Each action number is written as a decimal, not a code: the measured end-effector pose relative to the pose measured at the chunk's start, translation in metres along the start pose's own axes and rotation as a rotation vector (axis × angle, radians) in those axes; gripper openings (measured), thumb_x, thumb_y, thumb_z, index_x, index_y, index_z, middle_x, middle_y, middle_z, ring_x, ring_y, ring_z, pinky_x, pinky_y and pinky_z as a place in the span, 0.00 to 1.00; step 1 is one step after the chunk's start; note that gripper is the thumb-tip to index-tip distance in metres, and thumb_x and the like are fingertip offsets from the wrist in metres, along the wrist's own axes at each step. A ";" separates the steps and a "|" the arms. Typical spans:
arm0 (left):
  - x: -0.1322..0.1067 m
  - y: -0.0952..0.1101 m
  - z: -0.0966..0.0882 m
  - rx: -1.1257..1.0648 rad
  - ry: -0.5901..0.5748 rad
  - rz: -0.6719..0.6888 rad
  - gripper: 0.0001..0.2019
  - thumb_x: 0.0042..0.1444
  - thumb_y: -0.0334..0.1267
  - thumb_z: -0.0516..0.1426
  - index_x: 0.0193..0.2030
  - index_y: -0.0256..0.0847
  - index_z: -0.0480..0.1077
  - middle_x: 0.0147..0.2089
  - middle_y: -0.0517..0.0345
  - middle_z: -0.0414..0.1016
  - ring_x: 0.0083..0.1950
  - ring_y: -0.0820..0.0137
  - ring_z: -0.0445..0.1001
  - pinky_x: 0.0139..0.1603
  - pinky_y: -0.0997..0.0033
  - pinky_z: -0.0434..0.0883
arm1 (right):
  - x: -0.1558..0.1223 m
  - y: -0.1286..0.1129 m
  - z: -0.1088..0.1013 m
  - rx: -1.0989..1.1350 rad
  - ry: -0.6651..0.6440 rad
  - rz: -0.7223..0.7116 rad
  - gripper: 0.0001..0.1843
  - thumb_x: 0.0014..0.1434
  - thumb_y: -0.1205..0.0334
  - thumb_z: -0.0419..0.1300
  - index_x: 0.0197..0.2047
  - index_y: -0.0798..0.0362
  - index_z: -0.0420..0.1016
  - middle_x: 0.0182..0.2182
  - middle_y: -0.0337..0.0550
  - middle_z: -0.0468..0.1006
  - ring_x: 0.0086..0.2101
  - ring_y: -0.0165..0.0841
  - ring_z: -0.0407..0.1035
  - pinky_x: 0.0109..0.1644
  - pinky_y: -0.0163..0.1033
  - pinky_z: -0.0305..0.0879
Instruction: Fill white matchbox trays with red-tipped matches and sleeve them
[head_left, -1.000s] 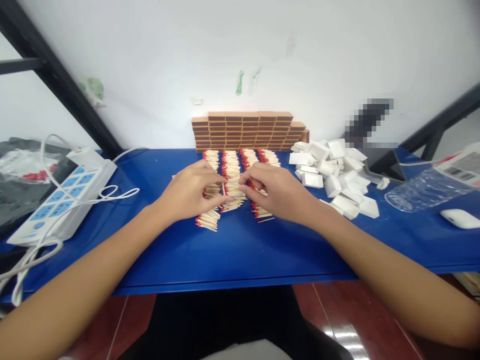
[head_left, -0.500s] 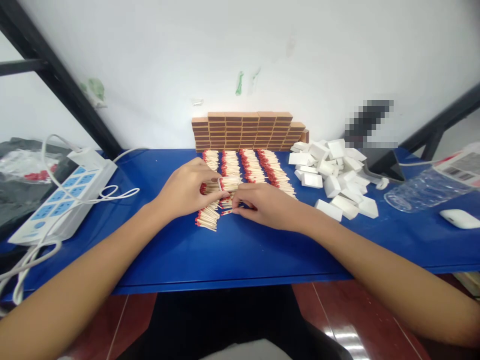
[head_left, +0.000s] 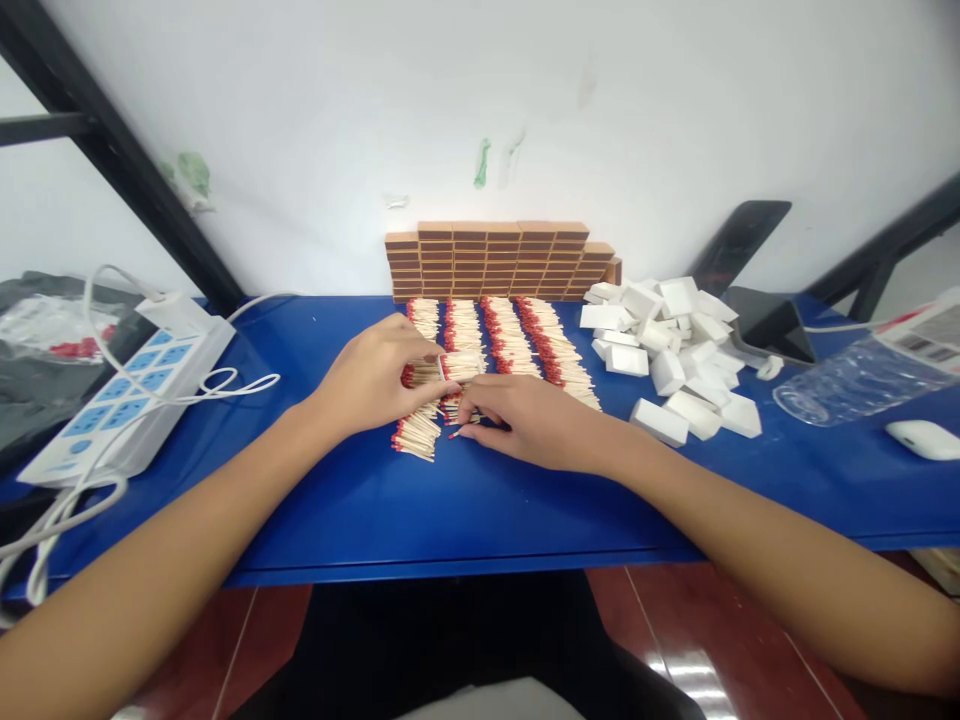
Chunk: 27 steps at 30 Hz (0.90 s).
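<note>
My left hand [head_left: 379,375] is closed on a small white matchbox tray [head_left: 463,364] with red-tipped matches in it, tilted above the rows. Close by on the right, my right hand [head_left: 517,418] pinches with thumb and forefinger at a match [head_left: 454,435], whose red head pokes out at the fingertips. Under both hands lie rows of loose matches [head_left: 416,437], red heads to the left. More match rows [head_left: 555,350] stretch toward the wall, partly covered by the hands.
Behind the matches, brown matchbox sleeves [head_left: 487,260] are stacked against the wall. A heap of white trays [head_left: 679,350] lies to the right, beside a phone [head_left: 769,325], a clear plastic bottle [head_left: 855,380] and a white case [head_left: 924,440]. On the left is a power strip [head_left: 127,400] with cables.
My right hand has moved slightly down and left, its fingertips now at the near end of the matches. My left hand holds the tray in nearly the same place.
</note>
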<state>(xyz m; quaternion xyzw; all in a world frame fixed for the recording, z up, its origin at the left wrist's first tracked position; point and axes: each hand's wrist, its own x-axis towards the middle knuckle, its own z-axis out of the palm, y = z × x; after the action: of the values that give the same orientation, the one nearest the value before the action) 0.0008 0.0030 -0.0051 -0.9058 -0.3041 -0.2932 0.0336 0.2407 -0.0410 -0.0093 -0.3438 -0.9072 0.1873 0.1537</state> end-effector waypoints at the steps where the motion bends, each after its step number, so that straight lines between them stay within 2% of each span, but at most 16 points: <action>1: 0.000 0.000 0.000 -0.002 0.001 0.003 0.17 0.61 0.51 0.65 0.46 0.38 0.81 0.39 0.51 0.83 0.45 0.60 0.75 0.44 0.63 0.73 | 0.000 0.001 0.000 -0.007 0.004 0.006 0.03 0.68 0.64 0.63 0.44 0.54 0.76 0.41 0.44 0.80 0.38 0.33 0.72 0.40 0.38 0.60; 7: 0.000 -0.001 0.001 0.002 0.007 0.003 0.19 0.61 0.52 0.65 0.46 0.37 0.81 0.39 0.50 0.83 0.45 0.60 0.76 0.44 0.63 0.73 | -0.001 0.004 -0.001 -0.030 0.021 0.004 0.02 0.68 0.65 0.63 0.43 0.54 0.75 0.41 0.44 0.81 0.37 0.33 0.72 0.41 0.38 0.62; 16: 0.000 -0.001 0.000 0.002 -0.002 0.003 0.18 0.61 0.52 0.65 0.45 0.38 0.81 0.39 0.51 0.83 0.44 0.60 0.75 0.43 0.63 0.72 | -0.001 0.003 -0.001 -0.039 0.014 0.005 0.03 0.69 0.64 0.63 0.45 0.53 0.75 0.44 0.45 0.80 0.42 0.36 0.74 0.45 0.40 0.65; 27: 0.000 0.000 0.000 -0.003 -0.014 -0.005 0.18 0.62 0.53 0.64 0.45 0.38 0.81 0.38 0.51 0.83 0.44 0.60 0.75 0.44 0.62 0.73 | -0.001 0.003 -0.002 -0.062 -0.001 0.018 0.03 0.69 0.64 0.62 0.45 0.54 0.75 0.43 0.45 0.80 0.41 0.36 0.74 0.44 0.40 0.64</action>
<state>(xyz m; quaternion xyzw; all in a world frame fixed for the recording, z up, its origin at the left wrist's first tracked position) 0.0008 0.0036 -0.0053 -0.9070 -0.3063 -0.2875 0.0293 0.2436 -0.0389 -0.0085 -0.3565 -0.9096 0.1605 0.1406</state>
